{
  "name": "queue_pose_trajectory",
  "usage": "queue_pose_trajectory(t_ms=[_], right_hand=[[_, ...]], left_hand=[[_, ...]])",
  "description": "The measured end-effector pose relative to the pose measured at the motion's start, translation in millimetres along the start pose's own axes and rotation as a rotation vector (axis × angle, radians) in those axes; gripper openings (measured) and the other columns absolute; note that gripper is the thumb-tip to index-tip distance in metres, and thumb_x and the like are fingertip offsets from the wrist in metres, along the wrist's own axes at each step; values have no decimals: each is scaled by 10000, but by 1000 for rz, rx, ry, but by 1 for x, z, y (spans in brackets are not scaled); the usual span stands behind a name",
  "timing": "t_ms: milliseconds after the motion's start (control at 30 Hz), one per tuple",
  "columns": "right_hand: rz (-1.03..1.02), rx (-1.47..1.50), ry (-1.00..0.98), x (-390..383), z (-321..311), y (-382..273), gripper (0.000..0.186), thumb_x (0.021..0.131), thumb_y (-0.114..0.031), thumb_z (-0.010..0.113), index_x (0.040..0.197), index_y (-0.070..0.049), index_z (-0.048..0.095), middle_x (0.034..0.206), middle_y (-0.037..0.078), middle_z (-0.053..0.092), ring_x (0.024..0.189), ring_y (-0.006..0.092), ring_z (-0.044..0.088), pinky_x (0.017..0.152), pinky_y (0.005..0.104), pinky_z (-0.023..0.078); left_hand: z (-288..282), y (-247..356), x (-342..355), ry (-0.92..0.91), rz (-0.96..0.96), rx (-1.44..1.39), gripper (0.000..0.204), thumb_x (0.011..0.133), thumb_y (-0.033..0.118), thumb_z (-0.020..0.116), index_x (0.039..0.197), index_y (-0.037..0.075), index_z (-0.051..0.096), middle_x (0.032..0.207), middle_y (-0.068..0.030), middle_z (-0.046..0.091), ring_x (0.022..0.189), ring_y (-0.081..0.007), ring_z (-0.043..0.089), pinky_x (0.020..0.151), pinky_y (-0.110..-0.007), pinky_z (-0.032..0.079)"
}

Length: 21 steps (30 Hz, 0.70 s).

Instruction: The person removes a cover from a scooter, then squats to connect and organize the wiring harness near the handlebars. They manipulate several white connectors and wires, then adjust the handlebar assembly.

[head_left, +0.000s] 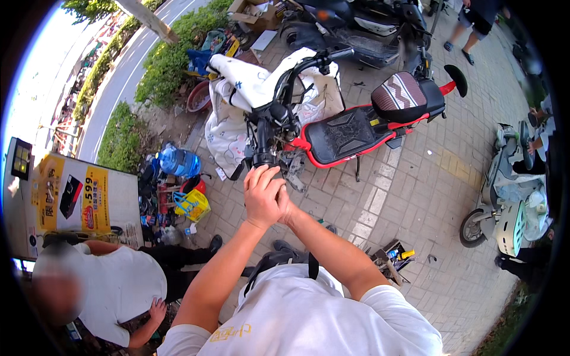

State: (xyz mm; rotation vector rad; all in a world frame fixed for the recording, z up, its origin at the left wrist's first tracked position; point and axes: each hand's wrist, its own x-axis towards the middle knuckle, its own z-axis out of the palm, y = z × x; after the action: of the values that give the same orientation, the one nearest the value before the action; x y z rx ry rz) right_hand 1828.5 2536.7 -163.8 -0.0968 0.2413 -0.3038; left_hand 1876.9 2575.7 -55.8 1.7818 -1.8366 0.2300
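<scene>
Brick paving [415,207] spreads right of both hands [263,196] at the handlebar grip [262,148]

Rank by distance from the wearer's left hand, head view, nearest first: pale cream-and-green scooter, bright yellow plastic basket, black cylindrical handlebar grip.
From the left hand:
1. Black cylindrical handlebar grip: directly ahead, right by the hand.
2. Bright yellow plastic basket: off to the left.
3. Pale cream-and-green scooter: far right, near the picture's edge.

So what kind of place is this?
Probably an outdoor scooter repair spot beside a road: I see a red-and-black scooter, a box of what look like tools on the paving, and a pale scooter.
</scene>
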Motion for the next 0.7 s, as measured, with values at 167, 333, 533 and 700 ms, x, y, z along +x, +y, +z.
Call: queue_pose_trajectory(t_ms=[167,333,533,700], right_hand=[[28,-75,58,-9,24,19,328,857,-333,637,1009,-44,604,812,74,631,766,221,604,771,429,490],[-17,-130,113,-9,20,15,331,864,-326,626,1024,-37,596,804,78,627,753,229,604,758,431,490],[-261,-335,269,-13,37,12,311,825,-281,680,933,0,602,716,92,611,651,230,580,729,459,488],[-319,-433,249,-17,50,26,720,805,-533,602,1266,15,522,1136,155,618,1049,282,592,976,542,420]], left_hand=[[-17,-7,-18,51,-20,-64,147,739,193,645,855,107,678,1152,-48,636,1165,-270,508,1058,-477,311],[-41,-8,-52,7,-6,-364,248,791,198,637,1025,117,652,1266,-74,573,1249,-298,446,1100,-496,246],[-71,-93,-199,-110,-307,-476,231,847,206,617,1048,94,642,1197,-89,594,1192,-312,485,1033,-462,342],[-67,-232,-362,-609,-787,-630,272,889,245,596,1013,11,657,984,-191,678,967,-391,619,847,-442,494]])
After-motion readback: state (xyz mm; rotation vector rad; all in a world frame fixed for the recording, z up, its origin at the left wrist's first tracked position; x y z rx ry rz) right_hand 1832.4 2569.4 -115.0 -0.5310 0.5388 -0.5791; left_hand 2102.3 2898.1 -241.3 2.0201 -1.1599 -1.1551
